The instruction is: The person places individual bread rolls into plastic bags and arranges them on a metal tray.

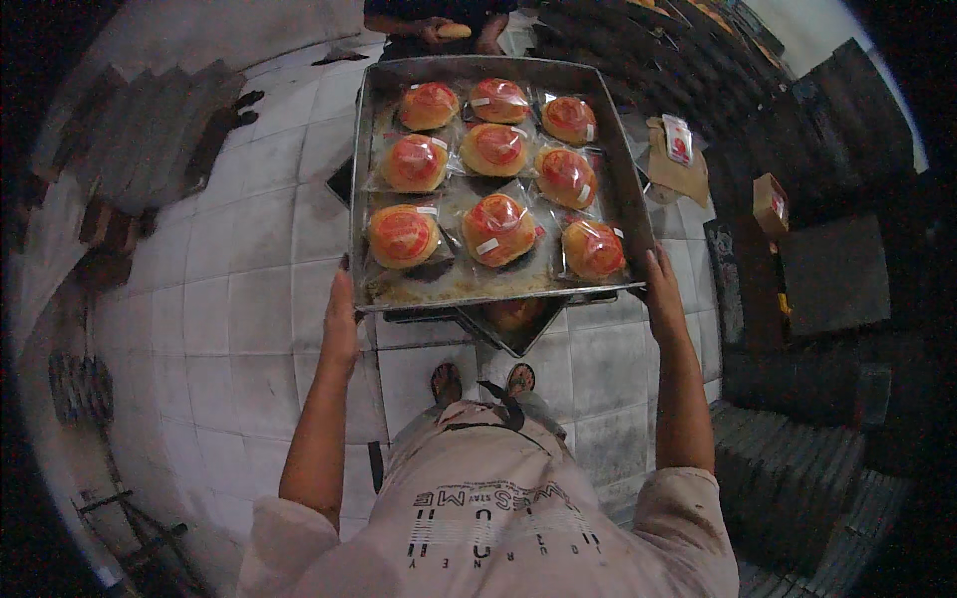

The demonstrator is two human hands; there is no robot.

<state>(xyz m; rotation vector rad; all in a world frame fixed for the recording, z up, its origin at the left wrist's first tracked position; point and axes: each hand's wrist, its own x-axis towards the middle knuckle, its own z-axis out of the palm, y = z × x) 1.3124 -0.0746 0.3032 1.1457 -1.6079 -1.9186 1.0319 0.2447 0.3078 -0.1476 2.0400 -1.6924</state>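
Note:
A square metal baking tray (429, 287) lies level in front of me, its surface worn and stained. Several round golden buns with red-printed tops, such as the middle bun (495, 148), sit on it in rows, each in a clear plastic bag. My left hand (341, 314) grips the tray's near left corner. At the near right corner, my right hand (662, 291) is closed on the same tray; the fingers of both hands are partly hidden by it. Beneath, the corner of another dark tray (518, 339) sticks out at an angle, with a bun partly visible inside.
Across the tray stands another person in dark clothes, one hand (431, 30) holding a bun (455, 31). Brown paper with a red-and-white packet (678, 140) lies at the right. Stacked dark trays (788, 478) line the right side. Pale tiles (259, 309) cover the floor.

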